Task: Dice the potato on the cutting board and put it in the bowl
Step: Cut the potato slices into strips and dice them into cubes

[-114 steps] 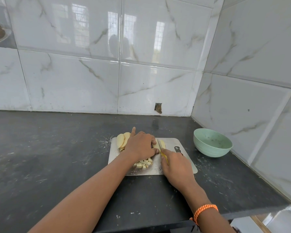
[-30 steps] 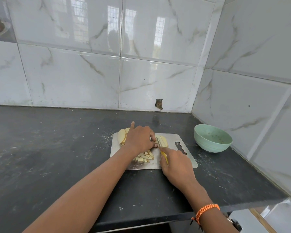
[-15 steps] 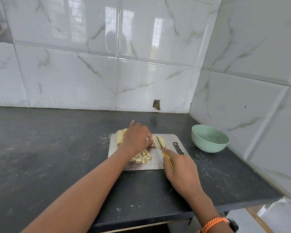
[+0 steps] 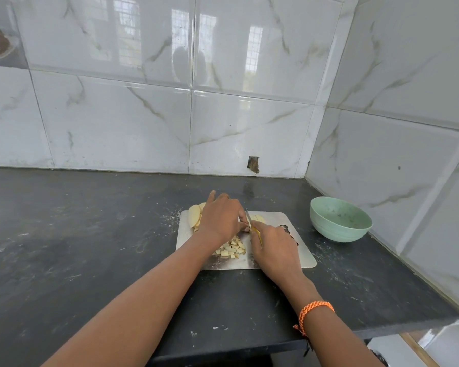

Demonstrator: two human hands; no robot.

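The right hand (image 4: 274, 251) is wrapped around the yellow handle of a knife (image 4: 252, 226), so this grip is clamped on the tool. The blade is angled up and away toward the far side of the cutting board (image 4: 306, 256), with its tip just beside the fingers of the left hand (image 4: 220, 221). The left hand is arched over the potato piece being cut; its fingers are curled down onto it and the piece is pinned in place, though most of it is hidden beneath the hand. A pale slice (image 4: 259, 218) shows just to the right of the blade.

Near the left wrist, a small heap of diced cubes (image 4: 231, 250) lies on the board. At the far left corner of the board, uncut slices (image 4: 195, 217) are stacked, partly overhanging the edge. The green bowl (image 4: 339, 219) stands on the dark surface (image 4: 64, 247) to the right of the board, well apart from the cubes, and no potato can be seen in it.

The dicing step is judged to be in hand and only partly done. For the next move, the blade must be brought down through the held piece close to the curled fingertips, which must be kept clear. The stacked slices remain to be cut before anything is carried to the bowl.
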